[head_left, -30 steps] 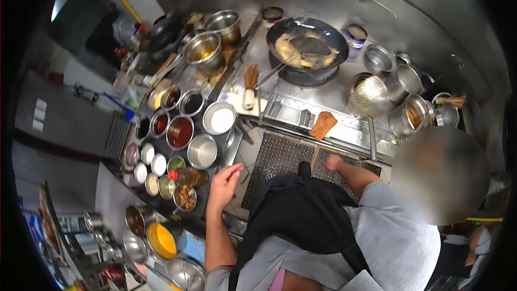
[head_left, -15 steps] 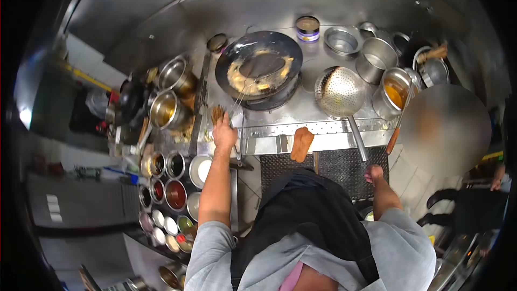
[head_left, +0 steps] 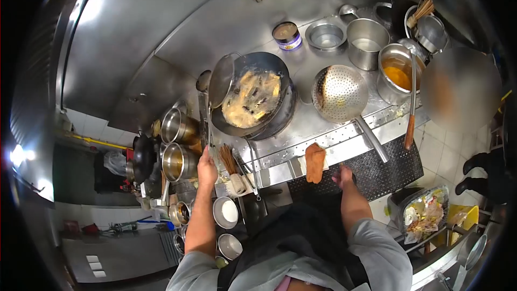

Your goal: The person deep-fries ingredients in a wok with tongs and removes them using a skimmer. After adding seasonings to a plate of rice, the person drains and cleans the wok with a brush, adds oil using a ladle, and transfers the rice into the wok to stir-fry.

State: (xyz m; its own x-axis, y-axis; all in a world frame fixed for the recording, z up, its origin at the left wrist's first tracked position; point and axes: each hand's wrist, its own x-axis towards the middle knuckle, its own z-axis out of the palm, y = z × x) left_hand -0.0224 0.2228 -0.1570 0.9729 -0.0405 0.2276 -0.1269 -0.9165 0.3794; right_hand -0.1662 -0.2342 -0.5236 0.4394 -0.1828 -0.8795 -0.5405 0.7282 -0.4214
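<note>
My left hand point(head_left: 207, 170) is closed around the long handle of a round wire-mesh strainer point(head_left: 221, 80). The strainer is tilted up at the left rim of the black wok point(head_left: 273, 63). Pale yellow, foamy food point(head_left: 250, 102) with dark bits covers the wok's bottom. Just right of that hand are a bamboo brush point(head_left: 228, 160) and thin metal tool handles. A ladle point(head_left: 203, 81) stands left of the strainer. My right hand point(head_left: 343, 176) hangs in front of the counter with fingers curled and no object visible in it, near an orange-brown cloth point(head_left: 315, 163).
A perforated scoop point(head_left: 340, 94) lies right of the wok. Behind it are a labelled tin point(head_left: 287, 36), a metal bowl point(head_left: 326, 36) and pots, one holding orange liquid point(head_left: 397, 77). Metal pots point(head_left: 179, 161) stand at left. A waste bin point(head_left: 425, 213) is at lower right.
The strainer has come up from the middle of the wok to its left rim, uncovering the food. My left hand has left the bamboo brush's side. The view has turned; my right hand is nearer the cloth.
</note>
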